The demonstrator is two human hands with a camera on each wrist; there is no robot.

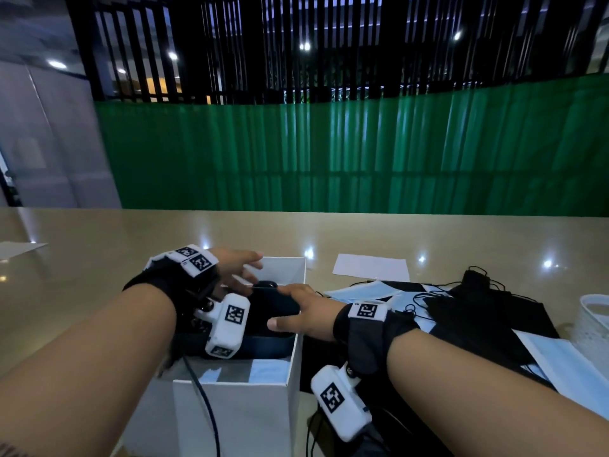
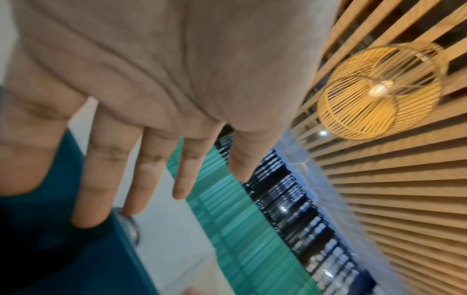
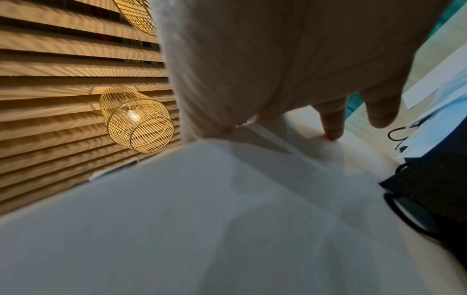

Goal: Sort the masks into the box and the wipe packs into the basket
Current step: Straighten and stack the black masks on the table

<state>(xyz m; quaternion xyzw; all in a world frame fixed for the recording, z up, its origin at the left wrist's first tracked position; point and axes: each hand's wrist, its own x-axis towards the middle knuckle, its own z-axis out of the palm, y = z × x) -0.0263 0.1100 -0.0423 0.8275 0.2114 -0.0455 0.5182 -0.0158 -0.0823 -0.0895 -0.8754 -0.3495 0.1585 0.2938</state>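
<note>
While both hands reach into the white box (image 1: 290, 328), a dark pack (image 1: 263, 311) lies between the left hand (image 1: 237, 268), fingers spread, and the right hand (image 1: 303, 313), fingers straight on it.

A glossy beige table (image 1: 99, 258) is carrying everything. A white box (image 1: 244, 400) is standing on it under both hands. Just right of the right hand, a heap of black and blue masks (image 1: 478, 311) is lying. Beyond that heap a white sheet (image 1: 370, 267) is lying flat; further right, a pale basket (image 1: 594, 321) is sitting.
</note>
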